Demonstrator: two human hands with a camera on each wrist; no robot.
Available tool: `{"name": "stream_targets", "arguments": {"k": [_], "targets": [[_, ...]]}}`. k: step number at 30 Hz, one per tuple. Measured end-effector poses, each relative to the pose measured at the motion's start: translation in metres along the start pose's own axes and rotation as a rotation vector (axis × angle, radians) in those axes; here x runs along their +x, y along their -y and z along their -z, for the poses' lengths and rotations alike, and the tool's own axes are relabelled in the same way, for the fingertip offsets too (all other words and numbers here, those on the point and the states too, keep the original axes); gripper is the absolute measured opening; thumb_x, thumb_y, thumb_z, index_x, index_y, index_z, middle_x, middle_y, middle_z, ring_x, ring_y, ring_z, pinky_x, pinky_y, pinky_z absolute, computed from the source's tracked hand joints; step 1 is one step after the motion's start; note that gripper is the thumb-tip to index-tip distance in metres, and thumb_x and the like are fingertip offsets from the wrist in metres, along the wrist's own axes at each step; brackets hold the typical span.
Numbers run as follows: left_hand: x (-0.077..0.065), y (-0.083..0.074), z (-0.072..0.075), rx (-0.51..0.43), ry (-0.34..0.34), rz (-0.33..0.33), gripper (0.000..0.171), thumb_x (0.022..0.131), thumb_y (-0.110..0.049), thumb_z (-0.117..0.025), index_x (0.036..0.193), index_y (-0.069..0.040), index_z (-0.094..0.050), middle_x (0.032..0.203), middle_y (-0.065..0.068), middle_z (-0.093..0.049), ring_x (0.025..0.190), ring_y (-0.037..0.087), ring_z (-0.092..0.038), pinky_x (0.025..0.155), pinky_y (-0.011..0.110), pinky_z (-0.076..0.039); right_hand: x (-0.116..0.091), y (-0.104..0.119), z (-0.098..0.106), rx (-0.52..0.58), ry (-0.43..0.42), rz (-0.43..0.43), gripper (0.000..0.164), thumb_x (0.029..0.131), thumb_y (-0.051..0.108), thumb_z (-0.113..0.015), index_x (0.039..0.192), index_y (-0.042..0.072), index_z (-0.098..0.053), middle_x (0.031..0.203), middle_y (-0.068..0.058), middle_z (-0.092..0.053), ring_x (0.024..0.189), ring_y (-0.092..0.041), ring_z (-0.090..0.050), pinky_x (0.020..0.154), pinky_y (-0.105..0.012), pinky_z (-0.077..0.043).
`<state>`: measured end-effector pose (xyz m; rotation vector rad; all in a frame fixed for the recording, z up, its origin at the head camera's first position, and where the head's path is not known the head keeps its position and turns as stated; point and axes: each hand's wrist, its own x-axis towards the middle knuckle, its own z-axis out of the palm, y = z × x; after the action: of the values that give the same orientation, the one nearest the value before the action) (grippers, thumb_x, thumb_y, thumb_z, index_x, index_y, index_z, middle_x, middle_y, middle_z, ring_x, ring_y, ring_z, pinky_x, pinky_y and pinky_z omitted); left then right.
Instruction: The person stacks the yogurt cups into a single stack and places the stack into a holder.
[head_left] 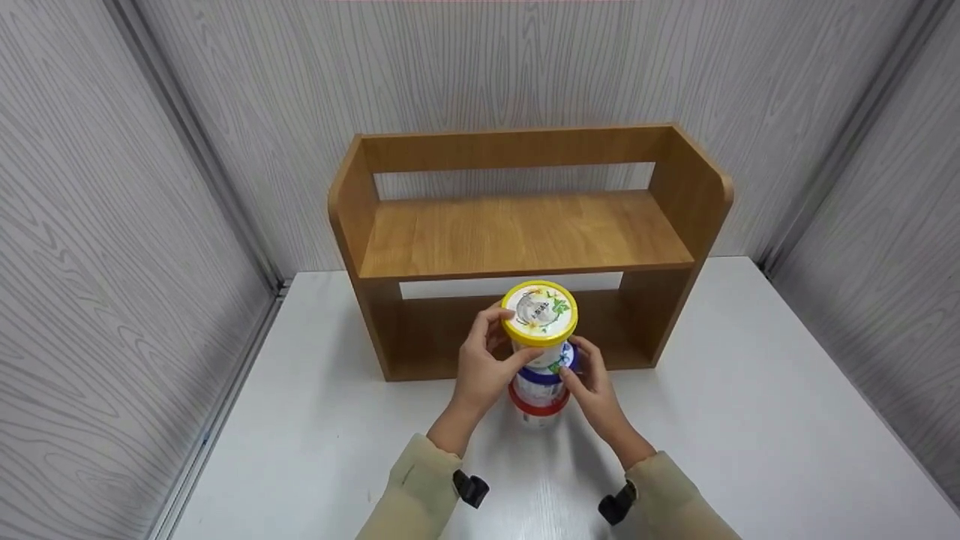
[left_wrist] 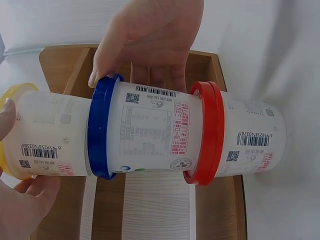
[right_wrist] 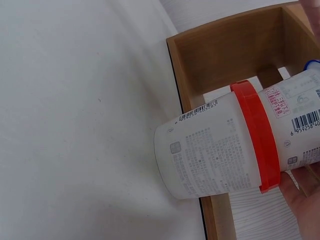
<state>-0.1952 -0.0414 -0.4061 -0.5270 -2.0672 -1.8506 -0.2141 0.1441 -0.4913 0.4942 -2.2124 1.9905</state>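
Observation:
Three white lidded tubs stand in an upright stack. The yellow-lidded tub (head_left: 539, 312) is on top, the blue-lidded tub (left_wrist: 150, 127) in the middle and the red-lidded tub (right_wrist: 207, 152) at the bottom. My left hand (head_left: 484, 367) grips the top tub around its yellow lid, thumb in front and fingers at the left and behind. From the right, my right hand (head_left: 598, 394) holds the blue-lidded tub, its thumb against the blue rim and its other fingers partly hidden behind the tub.
Right behind the stack stands a two-level wooden shelf (head_left: 525, 232) on the white table (head_left: 757, 420). Its lower level is partly hidden by the hands and tubs. Grey wood-grained panels (head_left: 510, 67) enclose the table at the back and both sides.

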Motion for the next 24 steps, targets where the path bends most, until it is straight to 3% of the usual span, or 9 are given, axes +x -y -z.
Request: {"name": "stream_targets", "arguments": {"k": [16, 24], "targets": [[0.004, 0.005, -0.013, -0.012, -0.001, 0.019, 0.05, 0.079, -0.004, -0.073, 0.121, 0.0, -0.046, 0.132, 0.016, -0.045, 0.121, 0.029, -0.047, 0.099, 0.045, -0.039, -0.001, -0.001, 0.001, 0.01, 0.005, 0.007, 0.052, 0.095, 0.007, -0.051, 0.139, 0.001, -0.023, 0.137, -0.022, -0.036, 0.125, -0.035, -0.039, 0.103, -0.051, -0.033], [0.001, 0.011, -0.008, -0.022, 0.003, 0.01, 0.061, 0.079, -0.007, -0.073, 0.131, -0.002, -0.04, 0.133, 0.013, -0.045, 0.123, 0.028, -0.046, 0.099, 0.045, -0.04, -0.004, 0.002, 0.002, -0.062, -0.011, 0.012, 0.055, 0.094, 0.01, -0.055, 0.14, 0.003, -0.027, 0.136, -0.02, -0.039, 0.123, -0.034, -0.042, 0.102, -0.05, -0.035]]}}
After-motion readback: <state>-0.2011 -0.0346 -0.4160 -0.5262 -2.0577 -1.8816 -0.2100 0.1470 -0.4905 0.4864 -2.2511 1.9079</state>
